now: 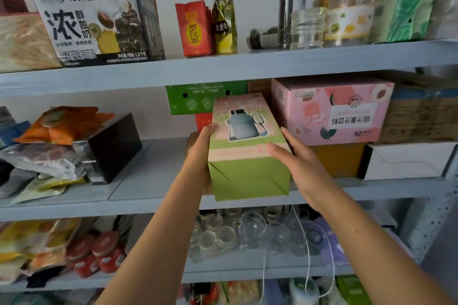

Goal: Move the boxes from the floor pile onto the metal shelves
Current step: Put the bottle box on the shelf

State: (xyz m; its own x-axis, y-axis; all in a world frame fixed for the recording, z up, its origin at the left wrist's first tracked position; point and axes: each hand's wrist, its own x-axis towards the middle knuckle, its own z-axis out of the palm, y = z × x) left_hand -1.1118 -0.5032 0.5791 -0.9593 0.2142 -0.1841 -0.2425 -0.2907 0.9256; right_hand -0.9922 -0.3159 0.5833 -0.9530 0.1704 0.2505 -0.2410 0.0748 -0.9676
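Head view: grey metal shelves (153, 171) fill the frame, seen from the front, with the middle level straight ahead.
Green box: the green box (247, 176), with a kettle pictured on its pinkish top face, is held lengthwise at the middle shelf. Its far end points in over the board and its near end sticks out past the front edge.
Contact with shelf: unclear, as the underside is hidden. The box may be resting on the board or held just above it.
Left hand: the left hand (199, 153) grips the box's left side with the thumb up on the top edge. Its fingers are hidden behind the box.
Right hand: the right hand (304, 171) grips the right side. The thumb lies across the top face and the fingers stretch along the side wall.
Right neighbours: a pink box (332, 109) stands just beside the green box's far end, on top of an orange box (339, 160). A white box (406, 161) is next to that one.
Behind: a green carton (190, 100) sits at the back of the same shelf.
Left of the gap: a black box (116, 146) is tilted among loose packets, with an orange bag (67, 124) on the pile.
Top shelf: a large yogurt carton (99, 25), a red packet (194, 28) and clear jars (307, 27).
Lower shelf: glassware (250, 230) directly below the held box, and red-lidded jars (104, 252) to the left.
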